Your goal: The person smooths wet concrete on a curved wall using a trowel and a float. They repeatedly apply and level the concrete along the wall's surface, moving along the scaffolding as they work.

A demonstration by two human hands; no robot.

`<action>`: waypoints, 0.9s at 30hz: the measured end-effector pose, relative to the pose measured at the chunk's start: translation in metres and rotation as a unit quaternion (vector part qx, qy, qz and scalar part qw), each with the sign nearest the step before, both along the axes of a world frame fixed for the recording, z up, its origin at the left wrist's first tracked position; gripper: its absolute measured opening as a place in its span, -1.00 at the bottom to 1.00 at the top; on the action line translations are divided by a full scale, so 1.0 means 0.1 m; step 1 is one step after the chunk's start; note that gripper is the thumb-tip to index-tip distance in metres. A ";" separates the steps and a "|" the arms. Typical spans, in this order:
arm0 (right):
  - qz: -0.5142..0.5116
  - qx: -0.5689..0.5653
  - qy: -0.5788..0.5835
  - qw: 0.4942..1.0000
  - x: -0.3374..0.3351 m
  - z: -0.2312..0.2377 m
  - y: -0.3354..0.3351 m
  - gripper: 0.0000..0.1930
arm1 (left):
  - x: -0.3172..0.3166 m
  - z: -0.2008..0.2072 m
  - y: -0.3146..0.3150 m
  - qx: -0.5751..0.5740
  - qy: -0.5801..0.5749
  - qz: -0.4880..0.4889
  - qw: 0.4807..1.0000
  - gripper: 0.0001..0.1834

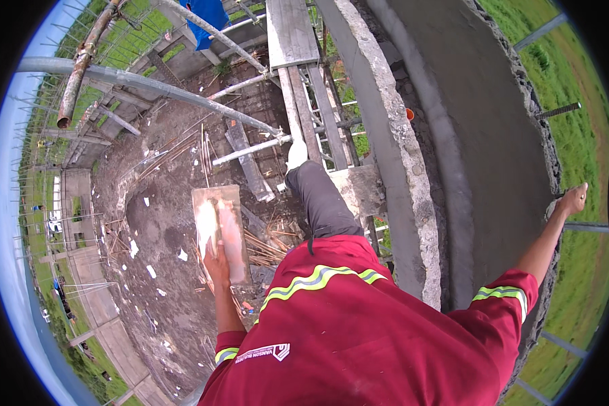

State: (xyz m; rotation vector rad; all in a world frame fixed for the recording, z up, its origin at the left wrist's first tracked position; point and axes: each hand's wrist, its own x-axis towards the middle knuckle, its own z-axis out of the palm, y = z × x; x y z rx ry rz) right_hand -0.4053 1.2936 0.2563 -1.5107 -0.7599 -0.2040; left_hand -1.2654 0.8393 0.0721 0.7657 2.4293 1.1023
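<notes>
My left hand (215, 265) holds a flat rectangular board (231, 237), pale brown and pinkish, out over the ground far below. Strong glare washes out part of the board and my fingers, so the exact grip is hard to see. At the far right, my right hand (574, 199) is closed at the rough outer edge of the concrete wall, around what looks like a stub of steel bar. My right arm stretches across the smooth grey wet-looking surface (501, 128). One white boot (296, 154) stands on narrow scaffold planks (304, 108).
Steel scaffold tubes (162, 84) cross at upper left, one a rusty pipe (81, 64). A broken-edged concrete wall (392, 128) runs beside the planks. A rebar (559, 110) juts from the outer edge. An orange object (410, 114) lies in the channel. Timber and debris lie far below.
</notes>
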 end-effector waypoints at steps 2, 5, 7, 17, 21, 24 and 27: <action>-0.010 -0.014 -0.010 1.000 0.06 0.00 -0.01 -0.51 | -0.10 0.19 0.27 -0.014 0.009 -0.023 1.000 -0.54; -0.054 0.000 -0.013 0.998 0.11 -0.04 -0.01 -0.55 | -0.28 0.42 0.91 -0.006 0.034 -0.046 0.998 -0.54; -0.081 0.021 0.003 0.997 0.16 -0.07 -0.01 -0.58 | -0.50 0.50 1.59 0.010 0.049 -0.084 0.995 -0.53; -0.071 0.050 0.120 0.989 0.35 -0.05 -0.47 -0.67 | -0.92 0.48 6.36 0.111 -0.078 -0.248 0.959 -0.56; -0.110 0.043 0.164 0.979 0.22 0.09 -0.57 -0.67 | -0.78 0.31 7.37 0.105 -0.116 -0.245 0.957 -0.61; -0.154 0.031 0.190 0.969 0.37 0.06 -0.73 -0.67 | -0.77 0.26 7.86 0.116 -0.142 -0.231 0.956 -0.67; -0.162 0.016 0.221 0.962 0.70 -0.01 -0.94 -0.68 | -0.78 0.30 8.24 0.123 -0.125 -0.248 0.953 -0.65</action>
